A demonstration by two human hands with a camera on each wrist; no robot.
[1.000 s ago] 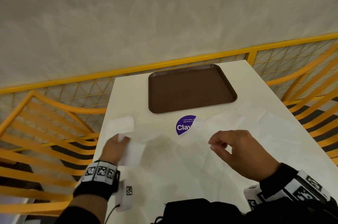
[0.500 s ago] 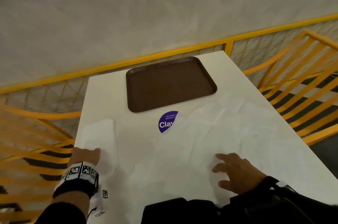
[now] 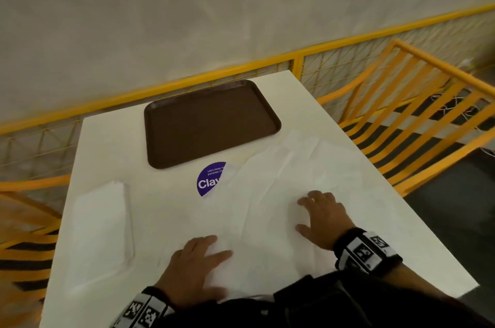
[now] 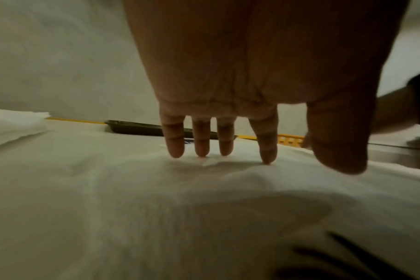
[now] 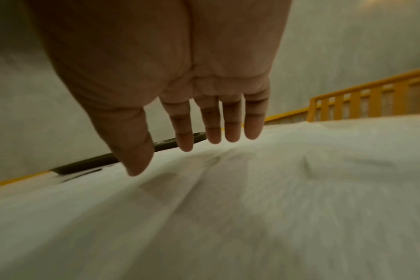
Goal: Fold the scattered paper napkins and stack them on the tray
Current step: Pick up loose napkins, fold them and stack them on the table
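Note:
A large white paper napkin (image 3: 281, 193) lies spread and creased over the middle and right of the white table. My left hand (image 3: 198, 260) rests flat on its near part, fingertips (image 4: 201, 151) straight and touching the paper. My right hand (image 3: 321, 217) lies further right with straight, spread fingers (image 5: 230, 132) just over or on the same napkin. A folded white napkin (image 3: 103, 231) lies at the table's left side, apart from both hands. The brown tray (image 3: 209, 121) sits bare at the far end.
A round purple sticker (image 3: 210, 180) on the table (image 3: 166, 209) is partly covered by the big napkin's edge. Yellow slatted railings (image 3: 407, 102) flank the table on both sides and behind. A pale wall stands beyond. Dark clothing fills the near edge.
My left hand let go of the folded napkin at the left and moved right onto the big napkin. My right hand went from curled to flat and shifted right. The head view panned.

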